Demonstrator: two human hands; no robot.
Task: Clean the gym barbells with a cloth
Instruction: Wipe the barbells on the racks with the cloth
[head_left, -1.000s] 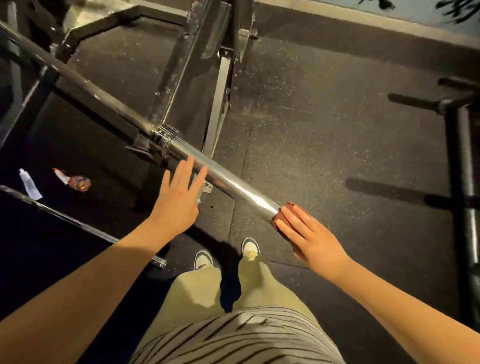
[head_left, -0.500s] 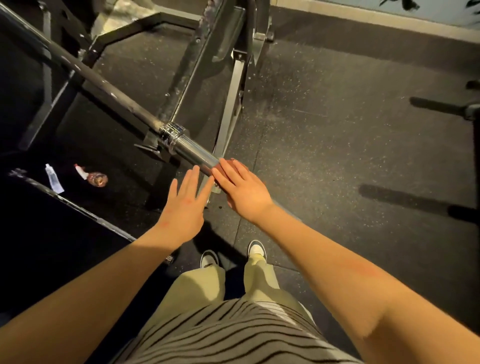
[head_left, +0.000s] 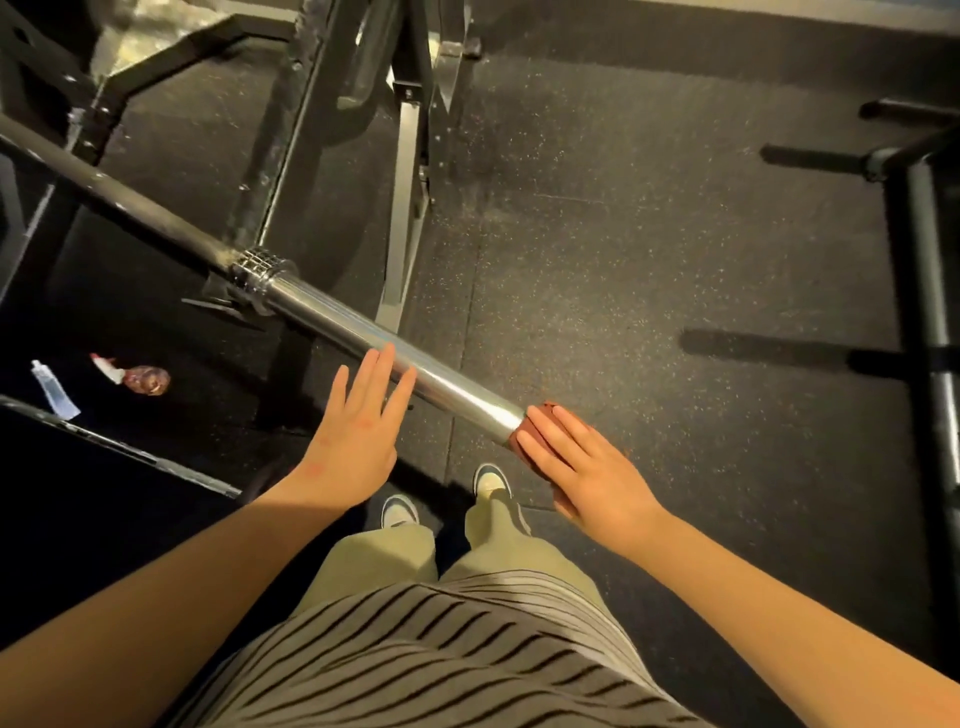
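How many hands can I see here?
2. The left hand is open, fingertips at the shiny barbell; the right hand presses a red cloth on its near end. None seem hidden.

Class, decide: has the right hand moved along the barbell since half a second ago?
Yes. The right hand, pressing the cloth, has slid away from the ridged collar to the free end of the chrome sleeve.
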